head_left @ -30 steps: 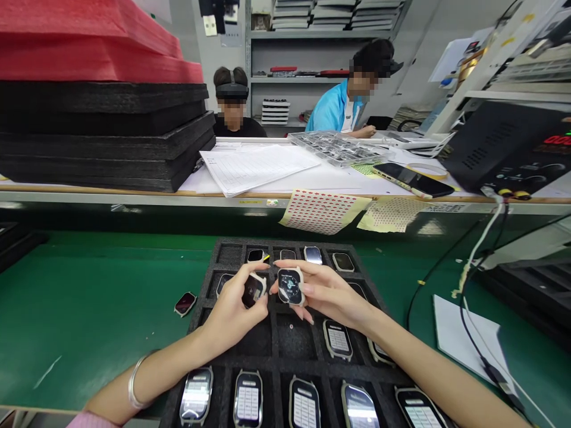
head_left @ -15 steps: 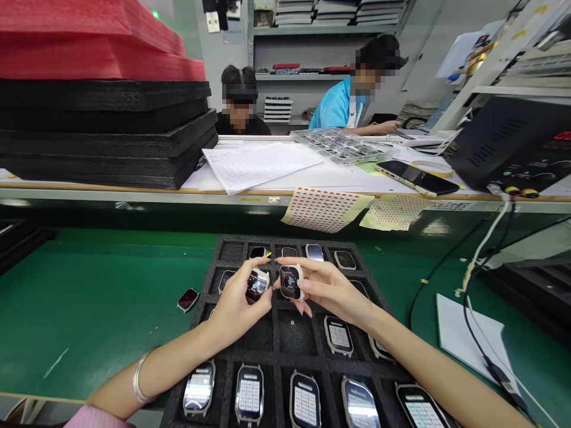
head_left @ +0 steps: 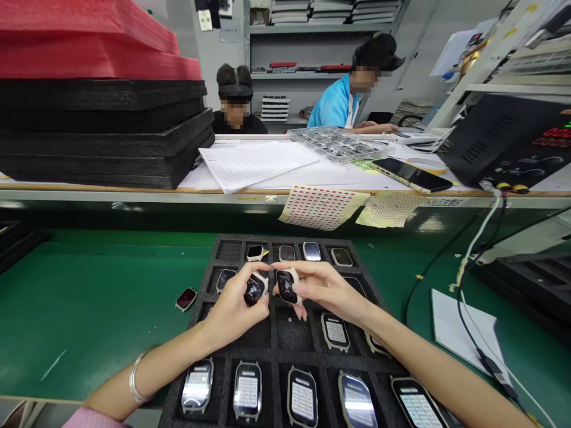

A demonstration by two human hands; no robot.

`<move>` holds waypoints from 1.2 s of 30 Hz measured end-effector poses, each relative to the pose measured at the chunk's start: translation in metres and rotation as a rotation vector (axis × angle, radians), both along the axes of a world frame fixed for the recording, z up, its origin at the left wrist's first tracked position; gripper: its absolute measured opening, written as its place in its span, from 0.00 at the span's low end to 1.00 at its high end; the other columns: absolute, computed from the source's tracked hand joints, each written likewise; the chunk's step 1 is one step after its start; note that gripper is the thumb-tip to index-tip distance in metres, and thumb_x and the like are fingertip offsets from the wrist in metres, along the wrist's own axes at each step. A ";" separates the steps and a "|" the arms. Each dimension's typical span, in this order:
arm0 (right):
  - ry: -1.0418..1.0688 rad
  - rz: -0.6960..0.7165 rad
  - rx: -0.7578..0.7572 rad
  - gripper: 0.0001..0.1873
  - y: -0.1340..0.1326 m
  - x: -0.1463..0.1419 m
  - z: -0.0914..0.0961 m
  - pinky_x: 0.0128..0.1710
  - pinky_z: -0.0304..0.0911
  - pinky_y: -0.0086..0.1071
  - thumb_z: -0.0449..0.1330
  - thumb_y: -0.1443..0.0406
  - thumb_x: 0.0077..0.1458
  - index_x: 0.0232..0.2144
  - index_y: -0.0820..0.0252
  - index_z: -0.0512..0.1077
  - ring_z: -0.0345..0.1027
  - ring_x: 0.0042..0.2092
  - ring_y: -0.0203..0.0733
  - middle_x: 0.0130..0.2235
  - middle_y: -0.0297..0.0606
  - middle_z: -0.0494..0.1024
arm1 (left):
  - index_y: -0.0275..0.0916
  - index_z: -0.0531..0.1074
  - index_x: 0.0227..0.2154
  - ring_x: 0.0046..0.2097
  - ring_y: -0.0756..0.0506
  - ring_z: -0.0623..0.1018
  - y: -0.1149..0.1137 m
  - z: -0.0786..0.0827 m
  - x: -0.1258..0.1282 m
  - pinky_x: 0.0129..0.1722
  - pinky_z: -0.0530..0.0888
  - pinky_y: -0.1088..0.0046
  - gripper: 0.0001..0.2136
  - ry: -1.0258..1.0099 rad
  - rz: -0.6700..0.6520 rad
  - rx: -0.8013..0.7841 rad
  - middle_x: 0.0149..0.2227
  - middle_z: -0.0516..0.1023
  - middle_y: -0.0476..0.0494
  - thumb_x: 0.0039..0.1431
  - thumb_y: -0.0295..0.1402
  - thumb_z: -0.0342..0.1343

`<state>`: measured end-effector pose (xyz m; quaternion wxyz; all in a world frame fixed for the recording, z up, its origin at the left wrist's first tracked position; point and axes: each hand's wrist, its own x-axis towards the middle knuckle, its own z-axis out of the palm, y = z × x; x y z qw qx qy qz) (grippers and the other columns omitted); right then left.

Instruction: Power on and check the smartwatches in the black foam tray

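What our left grip (head_left: 235, 304) is pinching: one watch (head_left: 254, 289).
Right grip (head_left: 330, 289): we are pinching another watch (head_left: 286, 286).
Foam tray (head_left: 292, 336): lying below.

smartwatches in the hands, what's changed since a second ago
The right hand has turned the right smartwatch so its screen faces further left. In the left hand, the left smartwatch shows its dial more clearly. Both stay held; the loose smartwatch still lies on the green table.
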<state>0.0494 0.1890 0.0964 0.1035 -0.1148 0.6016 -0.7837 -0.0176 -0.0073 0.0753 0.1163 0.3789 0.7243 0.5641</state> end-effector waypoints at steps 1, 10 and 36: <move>0.004 0.001 0.004 0.23 0.000 0.000 0.000 0.25 0.70 0.29 0.62 0.65 0.56 0.54 0.63 0.67 0.72 0.26 0.35 0.39 0.44 0.77 | 0.41 0.63 0.47 0.33 0.48 0.73 0.000 0.000 0.000 0.35 0.69 0.74 0.18 0.003 0.002 0.008 0.34 0.72 0.50 0.53 0.24 0.52; -0.004 0.004 0.053 0.24 -0.001 0.004 0.001 0.26 0.70 0.30 0.62 0.64 0.56 0.55 0.64 0.67 0.72 0.26 0.35 0.38 0.44 0.77 | 0.41 0.64 0.45 0.31 0.48 0.72 -0.001 0.002 0.002 0.34 0.68 0.74 0.16 -0.020 0.004 0.014 0.31 0.72 0.51 0.52 0.24 0.52; -0.012 -0.016 0.104 0.22 -0.001 0.006 0.001 0.26 0.70 0.28 0.62 0.65 0.56 0.52 0.64 0.68 0.72 0.26 0.34 0.39 0.43 0.76 | 0.42 0.63 0.42 0.27 0.52 0.70 -0.004 0.001 0.001 0.28 0.66 0.78 0.14 0.026 0.089 0.011 0.29 0.69 0.54 0.51 0.24 0.53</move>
